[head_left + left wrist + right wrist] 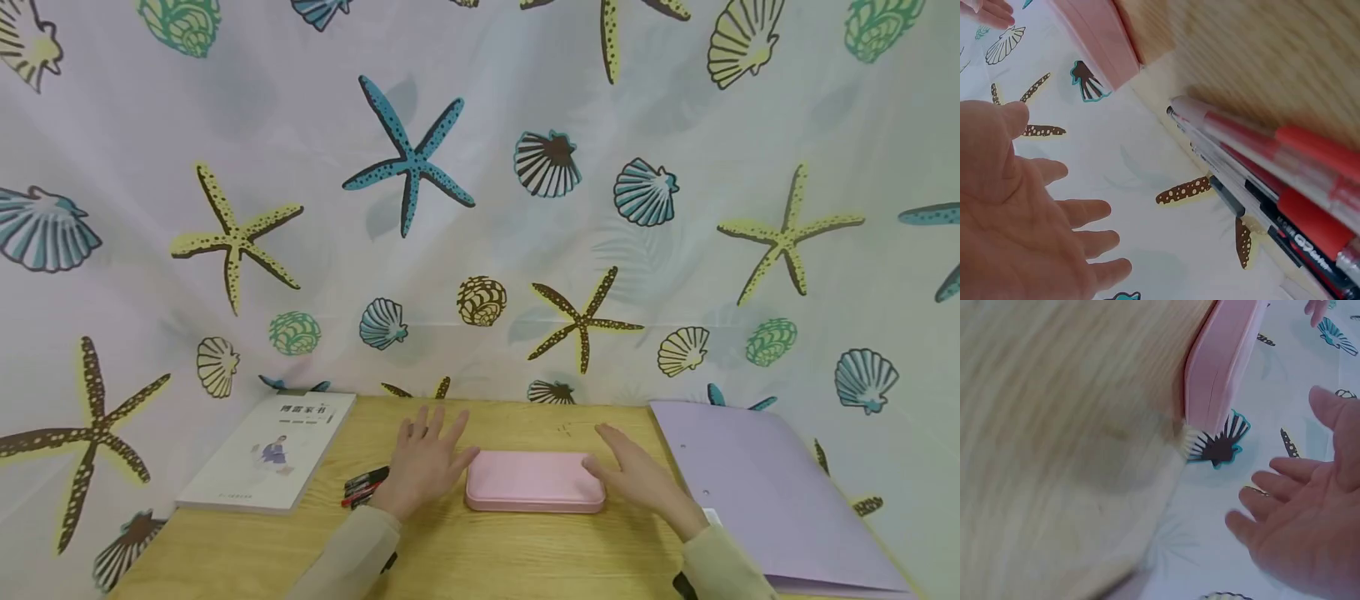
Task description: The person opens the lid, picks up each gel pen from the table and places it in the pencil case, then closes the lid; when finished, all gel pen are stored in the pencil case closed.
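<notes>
A pink case (536,479) with rounded corners lies closed on the wooden table between my two hands. My left hand (425,462) is spread with straight fingers at the case's left side, its thumb overlapping the corner in the head view. On the other side, my right hand (637,473) has its fingers extended, the thumb by the case's right end. Neither palm holds anything in the wrist views. Several pens (1254,169), with red and black parts, lie together beside my left hand, partly hidden by it in the head view.
A white book (270,454) with a small figure on its cover lies at the left. At the right is a large lilac folder (772,492). Behind the table (510,554) hangs a pale cloth (480,250) printed with starfish and shells.
</notes>
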The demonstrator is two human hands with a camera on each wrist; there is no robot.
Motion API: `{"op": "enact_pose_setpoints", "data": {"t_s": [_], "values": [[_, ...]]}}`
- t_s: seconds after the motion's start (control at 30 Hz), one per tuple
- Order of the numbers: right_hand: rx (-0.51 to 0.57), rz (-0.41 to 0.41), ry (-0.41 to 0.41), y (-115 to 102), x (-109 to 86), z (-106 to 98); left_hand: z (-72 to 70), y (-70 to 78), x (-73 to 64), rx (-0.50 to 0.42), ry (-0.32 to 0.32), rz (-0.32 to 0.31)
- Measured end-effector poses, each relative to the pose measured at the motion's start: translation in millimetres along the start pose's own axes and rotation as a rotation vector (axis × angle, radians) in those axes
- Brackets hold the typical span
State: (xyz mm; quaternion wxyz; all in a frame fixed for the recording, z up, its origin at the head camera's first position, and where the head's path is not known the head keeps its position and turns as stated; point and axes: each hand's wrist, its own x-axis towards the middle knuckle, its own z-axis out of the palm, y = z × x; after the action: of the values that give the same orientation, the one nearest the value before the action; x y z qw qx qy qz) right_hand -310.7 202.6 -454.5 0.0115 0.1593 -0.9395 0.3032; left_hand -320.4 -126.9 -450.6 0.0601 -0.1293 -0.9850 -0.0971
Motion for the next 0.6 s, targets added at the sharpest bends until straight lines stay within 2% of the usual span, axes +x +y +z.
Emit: {"op": "enact_pose_setpoints", "data": {"t_s": [0.13, 0.23, 0.47, 0.6], "values": [[0.298, 0.042, -0.104, 3, -0.8, 3, 5.2, 0.0, 3.7, -0.042, 0.017, 0.032], [0.433, 0.054, -0.161, 7, -0.8, 6, 11.8, 0.2, 7.2, -0.058, 0.015, 0.086], [0.476, 0.054, -0.215, 17, 0.1, 13, 22.2, 7.6, 9.8, -0.083, -0.033, 0.279], [0.430, 0.044, -0.236, 20, 3.0, 15, 25.4, 15.6, 10.3, -0.081, -0.067, 0.376]]}}
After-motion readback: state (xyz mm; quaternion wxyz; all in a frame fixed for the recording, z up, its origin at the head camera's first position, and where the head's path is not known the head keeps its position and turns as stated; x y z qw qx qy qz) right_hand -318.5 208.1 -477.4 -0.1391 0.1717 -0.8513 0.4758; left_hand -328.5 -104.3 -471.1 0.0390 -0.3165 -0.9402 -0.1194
